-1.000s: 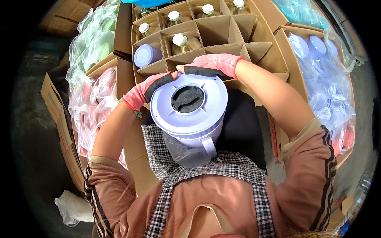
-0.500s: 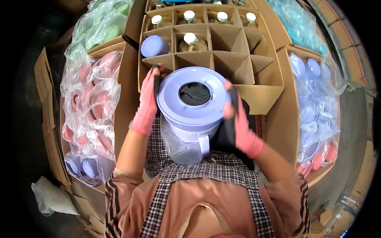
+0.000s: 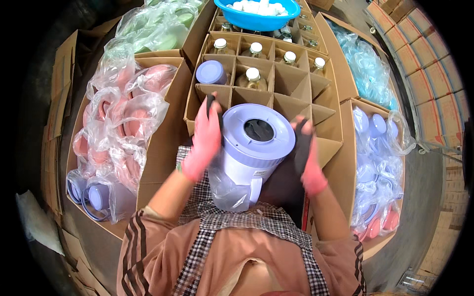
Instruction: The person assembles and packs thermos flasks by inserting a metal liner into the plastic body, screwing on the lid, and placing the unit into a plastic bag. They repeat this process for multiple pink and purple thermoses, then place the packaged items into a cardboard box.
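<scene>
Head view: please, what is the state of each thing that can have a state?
Lavender container: wide ringed end up, clear plastic at its lower part
Left hand: gloved, beside the container, contact unclear
Right hand: gloved, blurred, fingers curved toward the container
Divided carton: open, partly filled
Bottles: white caps on, in the carton's compartments
Blue basin: heaped with white pieces
Pink items: covered in clear plastic

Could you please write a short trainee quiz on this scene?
1. How many clear, white-capped bottles stand in the nearest divided brown cardboard box?

2. True or false: the round bright-blue plastic basin sits beyond that box.

3. The lilac plastic handled container is between (a) two basins; (b) the pink-gloved left hand and pink-gloved right hand; (c) two bottles.

Key: 1. Five. 2. True. 3. b.
</scene>
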The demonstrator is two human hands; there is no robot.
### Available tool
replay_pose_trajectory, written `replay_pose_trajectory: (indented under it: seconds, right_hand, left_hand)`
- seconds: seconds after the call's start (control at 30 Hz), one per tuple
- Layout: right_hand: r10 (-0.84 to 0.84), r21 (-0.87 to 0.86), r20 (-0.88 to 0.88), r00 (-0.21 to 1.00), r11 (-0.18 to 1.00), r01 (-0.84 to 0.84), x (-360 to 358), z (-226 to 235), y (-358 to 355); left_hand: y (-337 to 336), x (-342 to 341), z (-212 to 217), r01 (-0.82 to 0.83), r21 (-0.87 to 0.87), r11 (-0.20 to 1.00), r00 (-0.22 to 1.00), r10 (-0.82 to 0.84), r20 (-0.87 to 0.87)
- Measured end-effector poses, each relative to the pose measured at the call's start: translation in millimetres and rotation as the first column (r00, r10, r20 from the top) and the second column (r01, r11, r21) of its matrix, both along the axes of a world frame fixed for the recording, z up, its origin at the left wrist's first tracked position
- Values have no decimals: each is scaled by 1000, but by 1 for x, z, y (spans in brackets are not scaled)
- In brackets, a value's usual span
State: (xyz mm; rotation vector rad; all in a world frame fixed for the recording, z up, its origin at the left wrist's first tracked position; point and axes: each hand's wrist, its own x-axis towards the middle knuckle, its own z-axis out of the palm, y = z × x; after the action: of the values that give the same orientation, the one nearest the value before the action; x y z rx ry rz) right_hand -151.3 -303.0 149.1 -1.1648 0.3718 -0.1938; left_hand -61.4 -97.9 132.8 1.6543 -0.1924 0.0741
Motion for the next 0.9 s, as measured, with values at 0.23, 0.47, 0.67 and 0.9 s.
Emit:
replay_pose_trajectory:
  seconds: [0.23, 0.47, 0.67, 0.9]
  right_hand:
    - [52, -680, 26, 998, 733, -21, -23, -8, 23]
    - [227, 190, 64, 972, 953, -235, 34, -12, -11]
    - [267, -834, -165, 949, 476, -279, -12, 24, 18]
    - [731, -824, -547, 409, -557, -106, 34, 86, 13]
  left_hand:
    - [-3, 19, -5, 465, -362, 808, 843, -529, -98]
    - [-21, -61, 18, -80, 329, 941, 961, -15, 276]
    - [0, 17, -34, 274, -801, 532, 633, -727, -267]
    - [-5, 7, -43, 400, -767, 501, 456, -835, -308]
